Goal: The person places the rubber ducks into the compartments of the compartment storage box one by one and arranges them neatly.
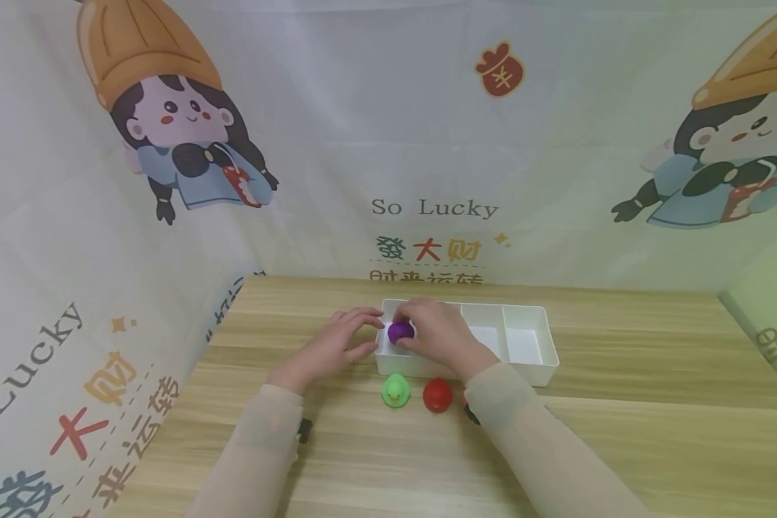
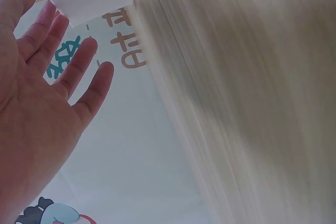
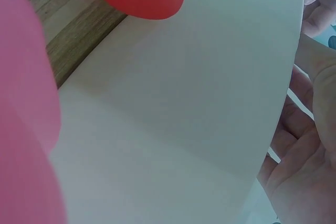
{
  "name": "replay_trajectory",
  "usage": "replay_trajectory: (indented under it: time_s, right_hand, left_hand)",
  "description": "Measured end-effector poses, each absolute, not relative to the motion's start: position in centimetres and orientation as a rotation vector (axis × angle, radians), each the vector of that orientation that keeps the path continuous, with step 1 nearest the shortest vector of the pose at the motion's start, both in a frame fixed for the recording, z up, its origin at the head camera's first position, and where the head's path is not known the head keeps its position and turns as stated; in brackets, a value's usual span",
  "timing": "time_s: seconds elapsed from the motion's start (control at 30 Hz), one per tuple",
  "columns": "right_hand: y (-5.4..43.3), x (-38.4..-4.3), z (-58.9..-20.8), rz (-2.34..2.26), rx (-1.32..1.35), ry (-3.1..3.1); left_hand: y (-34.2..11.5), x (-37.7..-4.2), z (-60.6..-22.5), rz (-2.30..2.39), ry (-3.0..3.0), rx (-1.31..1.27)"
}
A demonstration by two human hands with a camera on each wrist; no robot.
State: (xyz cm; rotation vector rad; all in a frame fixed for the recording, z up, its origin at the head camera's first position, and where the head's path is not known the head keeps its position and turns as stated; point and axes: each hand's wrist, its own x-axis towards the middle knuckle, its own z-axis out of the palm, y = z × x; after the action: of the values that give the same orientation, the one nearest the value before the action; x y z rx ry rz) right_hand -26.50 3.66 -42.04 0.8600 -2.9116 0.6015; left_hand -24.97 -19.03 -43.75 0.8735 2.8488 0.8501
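Now right hand (image 1: 437, 332) pinched purple toy (image 1: 400, 332) at end of white tray (image 1: 534, 373); left hand (image 1: 326, 349) was alongside, fingers loosely spread.

A table (image 1: 647, 352) bears a tray (image 1: 534, 375), green duck (image 1: 395, 391), red toy (image 1: 437, 396).

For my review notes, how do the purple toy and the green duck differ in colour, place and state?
The purple toy is purple; the green duck is light green, with an orange beak showing.
The purple toy is at the leftmost compartment of the white tray; the green duck sits on the tabletop in front.
The right hand holds the purple toy; no hand holds the green duck.
Both look small and rounded.
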Motion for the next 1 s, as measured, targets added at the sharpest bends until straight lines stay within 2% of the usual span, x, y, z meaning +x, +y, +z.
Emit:
replay_trajectory:
  time_s: [1.0]
  right_hand:
    - [2.93, -26.96, -42.87, 0.451, 0.807, -2.986]
  left_hand:
    - [-18.99, -24.76, -43.54, 0.864, 2.845, 0.877]
